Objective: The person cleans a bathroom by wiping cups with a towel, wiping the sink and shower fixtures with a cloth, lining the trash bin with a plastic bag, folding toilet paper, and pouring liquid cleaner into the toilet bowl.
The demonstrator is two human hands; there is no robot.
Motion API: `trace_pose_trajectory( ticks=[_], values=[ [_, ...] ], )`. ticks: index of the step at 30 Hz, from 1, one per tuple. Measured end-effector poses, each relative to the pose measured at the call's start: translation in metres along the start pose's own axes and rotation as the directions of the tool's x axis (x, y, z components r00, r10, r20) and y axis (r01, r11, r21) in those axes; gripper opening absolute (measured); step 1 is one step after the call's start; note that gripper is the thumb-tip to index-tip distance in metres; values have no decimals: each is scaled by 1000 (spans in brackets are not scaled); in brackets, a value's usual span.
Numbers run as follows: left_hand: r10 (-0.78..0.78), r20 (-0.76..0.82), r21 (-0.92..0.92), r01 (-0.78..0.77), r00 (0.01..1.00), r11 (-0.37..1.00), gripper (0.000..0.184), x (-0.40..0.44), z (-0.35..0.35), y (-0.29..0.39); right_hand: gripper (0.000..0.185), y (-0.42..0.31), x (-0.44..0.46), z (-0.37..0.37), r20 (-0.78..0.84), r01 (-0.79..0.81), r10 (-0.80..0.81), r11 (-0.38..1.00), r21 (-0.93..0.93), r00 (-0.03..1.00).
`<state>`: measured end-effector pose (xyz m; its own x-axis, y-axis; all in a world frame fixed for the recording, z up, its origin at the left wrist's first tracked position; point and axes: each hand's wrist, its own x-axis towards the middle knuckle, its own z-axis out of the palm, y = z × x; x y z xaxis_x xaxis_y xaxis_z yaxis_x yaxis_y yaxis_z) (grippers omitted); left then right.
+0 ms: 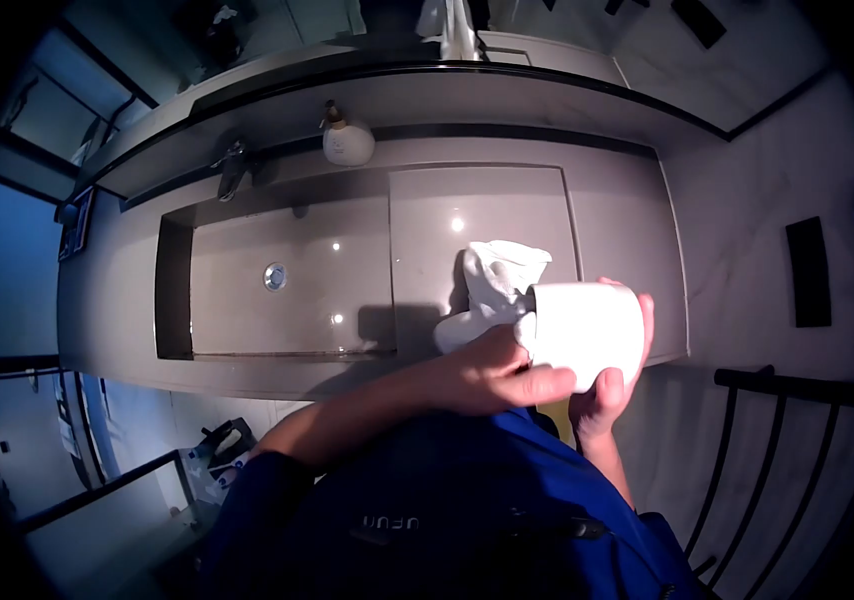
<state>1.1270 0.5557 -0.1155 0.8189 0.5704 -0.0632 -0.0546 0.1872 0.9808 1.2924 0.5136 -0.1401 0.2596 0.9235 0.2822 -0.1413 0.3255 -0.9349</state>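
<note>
In front of my body, a plain white cup-like cylinder (589,335) lies on its side between my hands, its end toward the left. My right hand (602,405) wraps its lower right side, with the thumb pressed on the wall and the fingers behind. My left hand (482,370) is at the left end, its thumb along the white wall. A crumpled white cloth (502,275) is bunched at that hand and hangs over the counter. Part of the cloth shows at the cylinder's end; my left fingertips are hidden there.
A rectangular sink basin (175,290) with a round drain (275,277) is to the left. Behind it stand a faucet (233,168) and a white pump bottle (348,145). A mirror runs along the back. A black rack (777,385) is at the right.
</note>
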Motion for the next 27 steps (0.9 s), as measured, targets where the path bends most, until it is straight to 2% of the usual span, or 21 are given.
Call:
trace_pose_trajectory(
  ticks=[1,3,4,5,7,9,11,12,13,15,17,18,19,20,22,23,24,25,26,27],
  values=[
    [84,-4,102,-83,996,991,42,2,2,-3,87,-1,0,1,36,62,-60,997,-42,998],
    [303,-20,343,-278,953,897,46,8,6,-11,81,-11,2,-2,92,-187,188,982,-15,978],
    [337,38,487,-312,941,816,45,9,5,-18,78,-14,2,-4,121,-312,311,950,-11,943],
    [370,96,613,-347,924,710,45,9,3,-25,70,-6,5,-4,70,-467,464,884,33,883],
    [214,167,637,-271,963,722,40,13,-5,-50,62,4,9,-6,184,-794,774,572,206,606],
    [179,101,527,-205,979,825,34,3,-16,-53,61,18,1,-14,262,-827,784,534,177,562],
    [-93,9,360,83,996,929,33,-18,-23,-41,68,21,3,-21,526,-922,761,355,153,380],
    [102,-110,320,-62,989,946,36,-28,-22,-32,72,33,-3,-28,610,-937,715,213,277,343],
    [138,-118,244,-106,983,964,38,-34,-21,-30,75,41,-8,-29,683,-936,647,165,310,340],
    [1,-149,205,30,989,978,40,-43,-16,-18,79,68,-17,-38,821,-937,457,99,335,342],
    [68,-309,302,30,949,953,37,-50,-16,-29,85,79,-13,-41,823,-962,498,136,235,272],
    [103,-384,348,40,918,937,36,-53,-15,-34,88,76,-15,-37,805,-962,529,189,198,269],
    [-177,-667,149,363,723,920,37,-50,-12,-35,91,72,-15,-31,785,-959,559,238,156,267],
    [186,-766,535,450,615,715,38,-57,-21,-57,94,40,-14,-1,744,-938,595,322,125,304],
    [313,-870,437,300,381,848,45,-76,-42,-72,103,26,-24,27,712,-903,602,416,106,361],
    [-31,-935,-65,-86,354,994,51,-88,-53,-62,102,38,-32,22,695,-892,589,418,174,412],
    [-341,-822,-541,-437,456,719,58,-98,-60,-57,102,58,-41,11,678,-877,576,419,234,456],
    [-154,-902,-259,-220,404,940,60,-105,-64,-65,101,69,-42,1,661,-862,564,417,289,495],
    [42,-915,61,35,400,997,62,-112,-62,-85,96,66,-36,-9,622,-880,627,393,268,469],
    [217,-868,369,288,447,884,65,-118,-57,-109,88,65,-31,-19,524,-822,633,449,350,569]
  ],
)
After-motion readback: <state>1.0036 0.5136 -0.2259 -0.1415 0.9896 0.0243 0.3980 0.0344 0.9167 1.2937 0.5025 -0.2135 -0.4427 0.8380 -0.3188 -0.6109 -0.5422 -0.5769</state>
